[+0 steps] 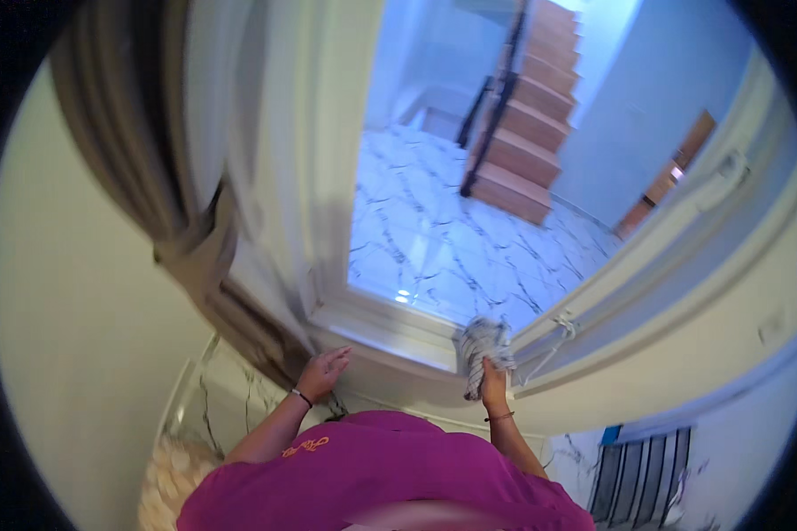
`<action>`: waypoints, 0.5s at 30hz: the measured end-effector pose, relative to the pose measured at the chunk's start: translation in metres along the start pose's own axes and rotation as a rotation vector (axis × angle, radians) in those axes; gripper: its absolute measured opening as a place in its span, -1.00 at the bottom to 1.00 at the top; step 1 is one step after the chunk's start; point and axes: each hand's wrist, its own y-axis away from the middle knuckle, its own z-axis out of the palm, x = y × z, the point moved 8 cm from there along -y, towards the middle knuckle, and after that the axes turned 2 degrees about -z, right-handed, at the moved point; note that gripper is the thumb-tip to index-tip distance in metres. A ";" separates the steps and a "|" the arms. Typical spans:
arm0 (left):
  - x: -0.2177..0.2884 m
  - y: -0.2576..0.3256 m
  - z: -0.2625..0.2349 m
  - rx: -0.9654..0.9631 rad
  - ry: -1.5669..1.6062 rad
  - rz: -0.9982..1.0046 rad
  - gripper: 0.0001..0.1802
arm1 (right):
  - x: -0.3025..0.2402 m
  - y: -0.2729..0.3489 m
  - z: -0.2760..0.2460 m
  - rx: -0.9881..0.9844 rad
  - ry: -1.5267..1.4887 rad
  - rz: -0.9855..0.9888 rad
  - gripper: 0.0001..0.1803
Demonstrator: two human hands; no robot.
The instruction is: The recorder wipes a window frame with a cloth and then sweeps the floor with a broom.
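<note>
Gripping a bunched striped cloth [483, 347] in my closed right hand [493, 388] against the window sill [390, 332], I judge it soft, light, best held crumpled; left hand [322, 372] rests open on the sill.

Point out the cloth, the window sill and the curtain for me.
striped cloth [484, 347], head view, on its bunched middle above the right hand.
window sill [390, 329], head view, on its bare white ledge.
curtain [119, 115], head view, on its grey folds.

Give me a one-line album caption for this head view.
Right hand presses a striped cloth against the white window frame; left hand rests on it.
</note>
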 end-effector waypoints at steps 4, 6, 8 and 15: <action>0.055 -0.052 -0.022 0.084 -0.159 0.398 -0.52 | -0.054 -0.002 -0.047 0.568 -0.434 -0.330 -0.49; 0.054 -0.069 -0.021 0.084 -0.307 0.542 -0.43 | -0.078 -0.001 -0.073 0.688 -0.736 -0.705 -0.47; 0.050 -0.081 -0.010 0.077 -0.390 0.645 -0.40 | -0.107 0.006 -0.079 0.769 -0.549 -0.826 -0.48; 0.016 -0.103 0.033 -0.095 -0.768 0.512 -0.23 | -0.262 0.003 0.055 0.745 1.008 -1.139 -0.43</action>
